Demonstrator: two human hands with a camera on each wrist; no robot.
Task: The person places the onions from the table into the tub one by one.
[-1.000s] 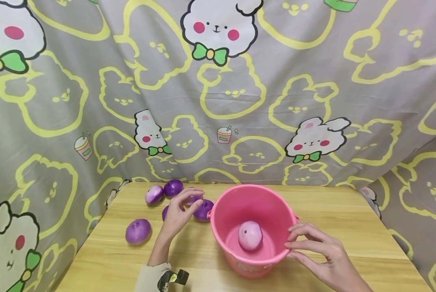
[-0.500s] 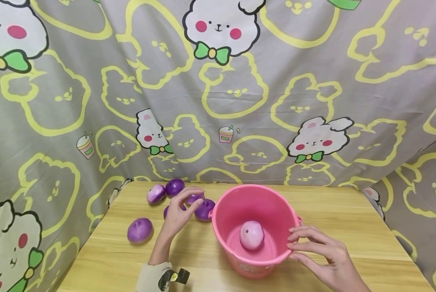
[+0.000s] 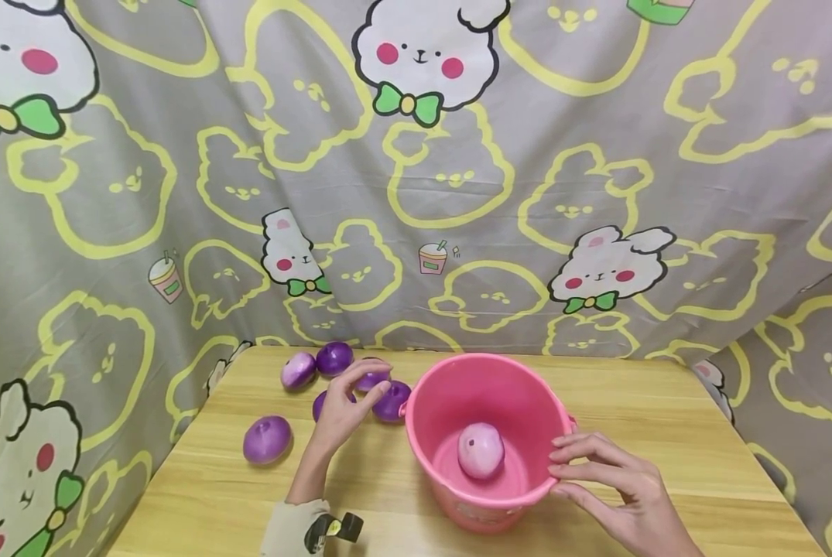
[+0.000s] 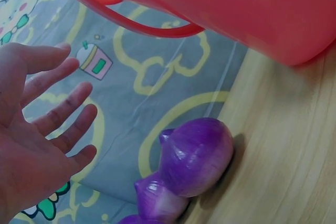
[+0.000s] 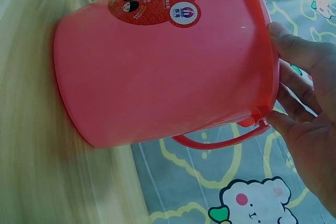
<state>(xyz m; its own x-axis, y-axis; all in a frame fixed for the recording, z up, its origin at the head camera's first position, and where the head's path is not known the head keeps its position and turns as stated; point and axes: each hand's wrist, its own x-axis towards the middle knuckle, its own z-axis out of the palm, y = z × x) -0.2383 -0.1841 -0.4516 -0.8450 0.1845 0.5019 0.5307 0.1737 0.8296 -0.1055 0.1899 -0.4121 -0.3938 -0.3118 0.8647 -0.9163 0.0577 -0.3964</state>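
Note:
A pink bucket (image 3: 485, 391) stands upright on the table, and one pale purple onion (image 3: 481, 450) lies at its bottom. My right hand (image 3: 618, 480) grips the bucket's rim on its right side; in the right wrist view the thumb and fingers of this right hand (image 5: 310, 85) pinch the rim near the handle joint. My left hand (image 3: 342, 410) hovers left of the bucket over several purple onions, its fingers loosely bent and holding nothing. Close by it sits a dark purple onion (image 3: 392, 402) beside the bucket. The left wrist view shows an onion (image 4: 197, 156) apart from the fingers.
Another purple onion (image 3: 267, 439) lies nearer on the left. Two more, a pale onion (image 3: 298, 371) and a dark onion (image 3: 334, 358), rest at the back left. A patterned grey curtain (image 3: 471, 309) hangs behind the wooden table (image 3: 659, 410). The bucket's handle (image 5: 220, 142) hangs down behind.
The view has shifted slightly. Both hands, the bucket and the onions stay in the same places relative to each other.

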